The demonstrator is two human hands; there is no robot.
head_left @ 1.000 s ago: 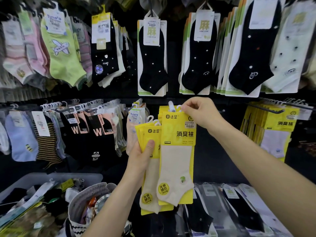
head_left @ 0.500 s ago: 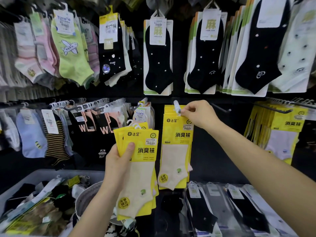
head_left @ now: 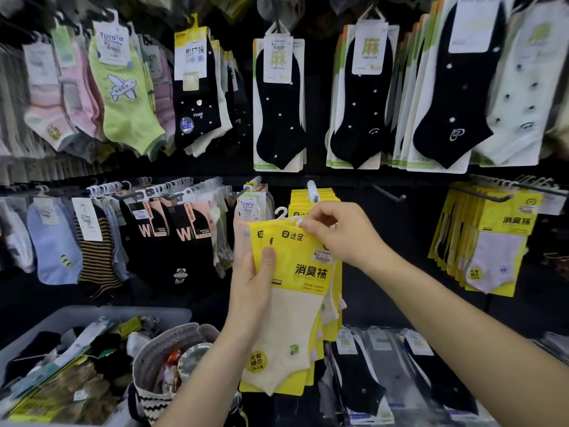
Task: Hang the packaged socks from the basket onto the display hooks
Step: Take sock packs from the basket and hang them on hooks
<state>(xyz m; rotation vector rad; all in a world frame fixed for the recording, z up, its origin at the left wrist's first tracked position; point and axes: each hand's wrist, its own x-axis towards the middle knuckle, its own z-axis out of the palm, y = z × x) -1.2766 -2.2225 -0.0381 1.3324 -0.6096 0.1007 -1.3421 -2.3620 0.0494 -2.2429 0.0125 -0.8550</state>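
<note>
A stack of yellow sock packs [head_left: 295,272] is clamped in the left hand [head_left: 251,291], thumb pressed on front, just below the display hook [head_left: 311,190]. The front pack's hanger is pinched by the right hand [head_left: 335,232].

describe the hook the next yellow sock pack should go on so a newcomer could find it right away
Look at the middle row of the sock wall, at the stack of yellow packs hanging just above the right hand. The display hook sticks out of that stack toward you. Unlike the bare dark hook to its right, it has a white tip and already carries matching yellow packs.
</note>
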